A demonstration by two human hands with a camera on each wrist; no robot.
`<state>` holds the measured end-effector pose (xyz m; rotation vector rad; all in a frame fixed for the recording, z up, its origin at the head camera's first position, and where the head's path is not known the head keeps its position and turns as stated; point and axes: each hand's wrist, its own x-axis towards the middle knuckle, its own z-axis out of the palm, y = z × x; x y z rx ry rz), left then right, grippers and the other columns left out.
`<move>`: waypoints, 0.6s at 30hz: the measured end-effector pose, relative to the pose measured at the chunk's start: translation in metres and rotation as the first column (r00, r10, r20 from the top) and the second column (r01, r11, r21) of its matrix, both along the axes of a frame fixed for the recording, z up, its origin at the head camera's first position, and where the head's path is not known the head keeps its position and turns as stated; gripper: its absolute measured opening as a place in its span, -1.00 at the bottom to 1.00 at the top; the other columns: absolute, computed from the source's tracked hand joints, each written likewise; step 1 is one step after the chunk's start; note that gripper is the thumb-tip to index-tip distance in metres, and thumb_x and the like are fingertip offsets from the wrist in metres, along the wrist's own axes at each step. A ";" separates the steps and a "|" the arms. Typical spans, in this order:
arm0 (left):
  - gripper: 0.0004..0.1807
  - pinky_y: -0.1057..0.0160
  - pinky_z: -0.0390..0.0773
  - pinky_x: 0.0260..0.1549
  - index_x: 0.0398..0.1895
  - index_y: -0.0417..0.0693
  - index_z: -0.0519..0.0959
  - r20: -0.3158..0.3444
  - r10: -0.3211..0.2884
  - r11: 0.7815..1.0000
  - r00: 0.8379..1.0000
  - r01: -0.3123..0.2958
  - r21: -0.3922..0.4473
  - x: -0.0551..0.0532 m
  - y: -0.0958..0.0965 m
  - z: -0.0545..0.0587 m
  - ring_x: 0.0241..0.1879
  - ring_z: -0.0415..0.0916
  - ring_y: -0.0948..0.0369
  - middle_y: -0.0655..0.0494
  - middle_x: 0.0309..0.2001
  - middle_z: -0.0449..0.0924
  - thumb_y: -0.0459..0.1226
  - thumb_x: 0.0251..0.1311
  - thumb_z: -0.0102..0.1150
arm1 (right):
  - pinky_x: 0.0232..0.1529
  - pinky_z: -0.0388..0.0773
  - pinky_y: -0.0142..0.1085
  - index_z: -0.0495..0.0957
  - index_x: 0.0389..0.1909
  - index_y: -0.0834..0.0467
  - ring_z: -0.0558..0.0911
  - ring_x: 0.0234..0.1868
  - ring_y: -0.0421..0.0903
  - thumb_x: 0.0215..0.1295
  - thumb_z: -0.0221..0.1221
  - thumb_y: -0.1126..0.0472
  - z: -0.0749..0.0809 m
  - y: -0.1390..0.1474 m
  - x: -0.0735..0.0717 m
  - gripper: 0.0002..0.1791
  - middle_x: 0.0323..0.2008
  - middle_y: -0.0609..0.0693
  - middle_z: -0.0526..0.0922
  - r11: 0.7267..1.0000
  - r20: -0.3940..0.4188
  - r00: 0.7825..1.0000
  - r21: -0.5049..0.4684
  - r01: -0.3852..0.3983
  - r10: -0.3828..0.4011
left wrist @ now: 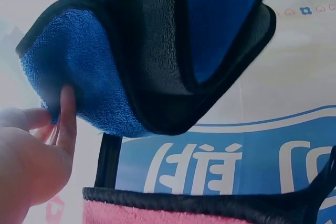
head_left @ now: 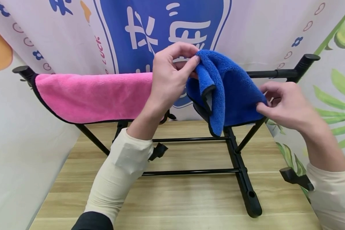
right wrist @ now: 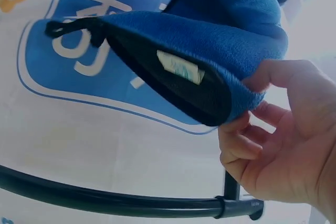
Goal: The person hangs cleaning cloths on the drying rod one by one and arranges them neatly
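A blue towel (head_left: pixel 238 99) with black edging and a grey underside hangs in folds over the right part of a black rack's top bar (head_left: pixel 265 74). With thumb and fingers, my left hand (head_left: pixel 171 75) pinches the towel's upper left corner, where the cloth bunches and drops in a fold. My right hand (head_left: pixel 290 105) pinches its right edge near the rack's right end. The right wrist view shows a pale label (right wrist: pixel 181 67) and a black hanging loop (right wrist: pixel 73 27) on that towel. A pink towel (head_left: pixel 95 99) drapes over the bar's left part, partly behind my left hand.
The rack stands on a wood-grain surface (head_left: pixel 189 198), its right foot (head_left: pixel 251 199) reaching forward and crossbars (head_left: pixel 189 172) low between its legs. Behind it hangs a printed white and blue curtain (head_left: pixel 256 32). A leaf-patterned wall (head_left: pixel 339 105) borders the right side.
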<state>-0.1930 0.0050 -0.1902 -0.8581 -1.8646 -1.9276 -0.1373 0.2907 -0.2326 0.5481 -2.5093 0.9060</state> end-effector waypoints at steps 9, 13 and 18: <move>-0.90 0.28 0.75 -0.20 -0.14 -0.40 0.67 -0.079 0.093 0.993 0.993 -0.099 -0.069 -0.002 -0.008 0.004 -0.34 0.77 0.13 -0.13 -0.25 0.65 -0.51 0.36 0.23 | -0.48 0.18 -0.64 0.68 -0.33 0.44 0.28 -0.51 -0.56 0.15 0.21 0.36 0.015 -0.006 0.009 -0.81 -0.47 0.12 0.57 0.949 -0.243 0.924 0.031 0.313 -0.296; -0.89 0.37 0.71 -0.23 -0.14 -0.39 0.67 -0.177 0.150 0.977 0.973 -0.173 -0.123 -0.004 -0.012 0.005 -0.33 0.76 0.18 -0.10 -0.26 0.67 -0.49 0.38 0.21 | -0.50 0.16 -0.72 0.67 -0.29 0.47 0.22 -0.57 -0.65 0.24 0.15 0.33 0.020 -0.010 0.011 -0.75 -0.51 0.14 0.52 0.923 -0.318 0.875 -0.005 0.384 -0.366; -0.88 0.41 0.61 -0.34 -0.13 -0.35 0.69 -0.285 0.196 0.947 0.938 -0.257 -0.193 -0.006 -0.016 0.005 -0.44 0.62 0.24 -0.08 -0.26 0.70 -0.45 0.40 0.20 | -0.66 0.10 -0.69 0.69 -0.16 0.43 0.20 -0.74 -0.60 0.31 0.13 0.31 0.023 -0.011 0.009 -0.72 -0.60 -0.39 0.37 0.908 -0.304 0.856 -0.106 0.405 -0.417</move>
